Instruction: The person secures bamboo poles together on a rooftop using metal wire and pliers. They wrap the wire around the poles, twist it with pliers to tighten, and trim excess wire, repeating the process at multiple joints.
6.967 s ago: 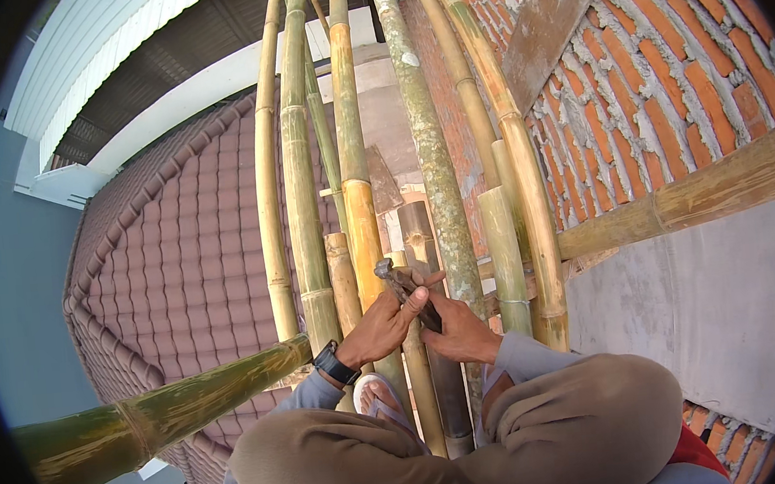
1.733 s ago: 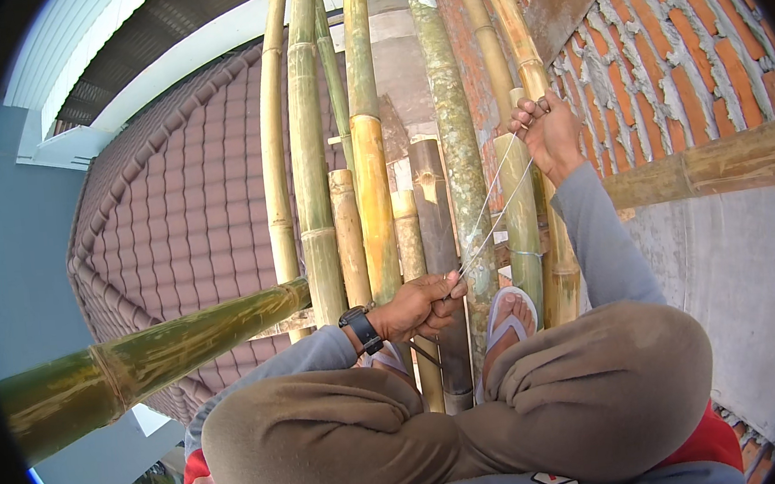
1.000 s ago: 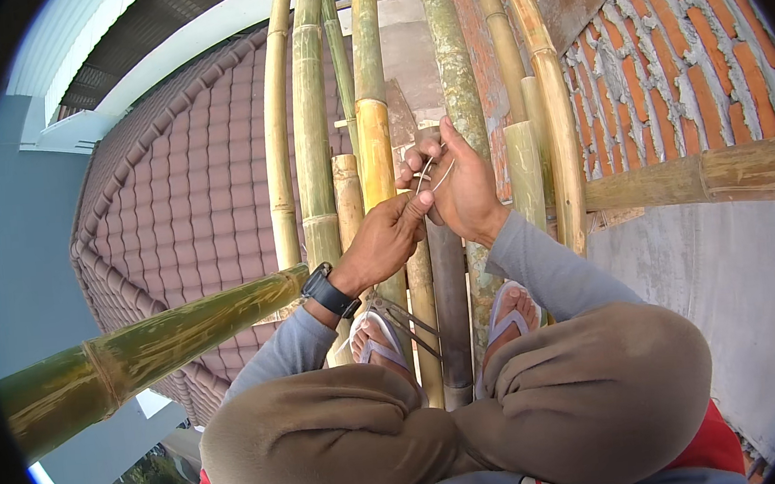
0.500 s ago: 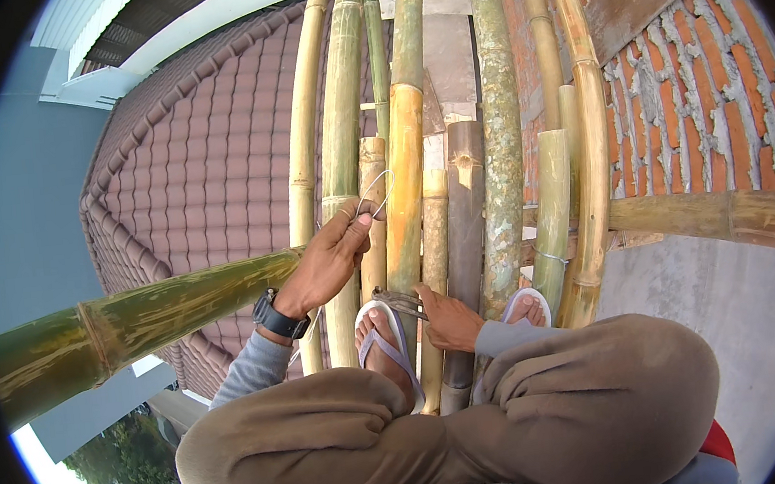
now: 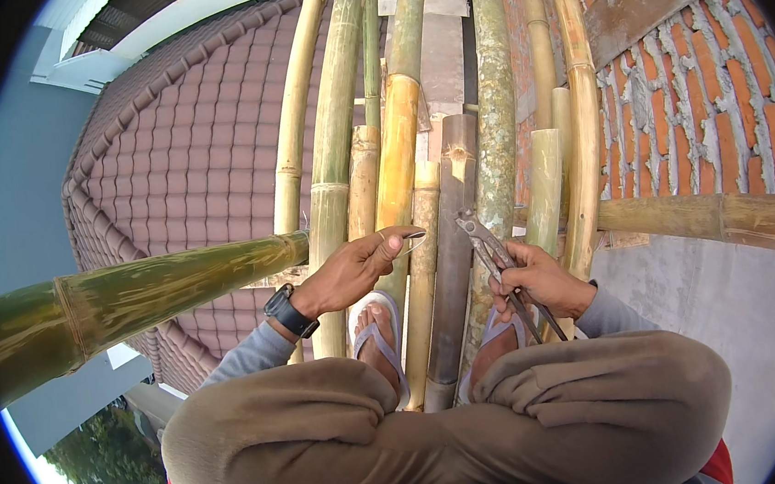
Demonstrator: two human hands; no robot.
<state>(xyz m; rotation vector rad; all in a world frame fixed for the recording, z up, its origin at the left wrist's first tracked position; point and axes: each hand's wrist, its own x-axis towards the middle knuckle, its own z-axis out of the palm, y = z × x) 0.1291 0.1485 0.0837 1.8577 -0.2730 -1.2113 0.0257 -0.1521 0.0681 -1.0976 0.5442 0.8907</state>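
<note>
My left hand is closed, thumb against fingers, on a thin piece of wire that curls out past the fingertips. It hovers over the bamboo poles, just above my left sandalled foot. A dark watch sits on that wrist. In my right hand are metal pincers, gripped by the handles. Their jaws point up and left, towards the wire but apart from it. Under both hands run lengthwise bamboo poles, one of them dark grey-brown.
I squat with both feet on the poles. A thick green bamboo pole crosses at left, another crosspiece at right. Beyond lie a tiled roof at left, a brick wall at right and a grey concrete surface lower down.
My right hand has moved right and up with the pincers, away from my left foot, turning the jaws upward. My left hand has shifted right and slightly down with the wire.
</note>
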